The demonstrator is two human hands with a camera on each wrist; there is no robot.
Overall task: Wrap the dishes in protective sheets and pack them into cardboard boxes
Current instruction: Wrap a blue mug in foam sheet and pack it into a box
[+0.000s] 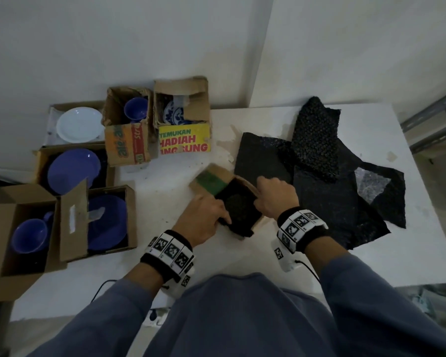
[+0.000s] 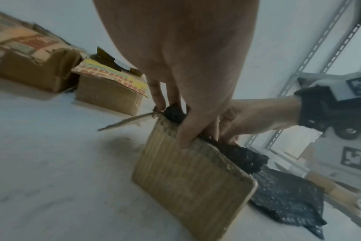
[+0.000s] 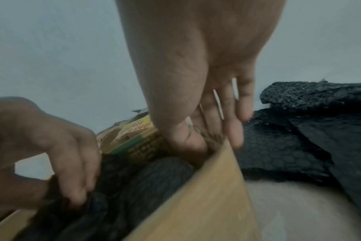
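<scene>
Dishes [image 1: 74, 170] at frame left sit unwrapped in boxes; at centre, left hand [image 1: 204, 217] and right hand [image 1: 274, 195] grip one box [image 1: 256, 224], tucking in black wrap [image 1: 240, 208]

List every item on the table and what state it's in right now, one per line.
Small box: open, flap up, black-wrapped bundle inside.
Left hand: grips the wrap at the box's near wall.
Right hand: pinches the box's far wall.
Bubble wrap sheets: loose, overlapping on the table.
Yellow-labelled box: open, patterned dish inside.
Blue plates: unwrapped, in open boxes.
White plate: unwrapped.
</scene>
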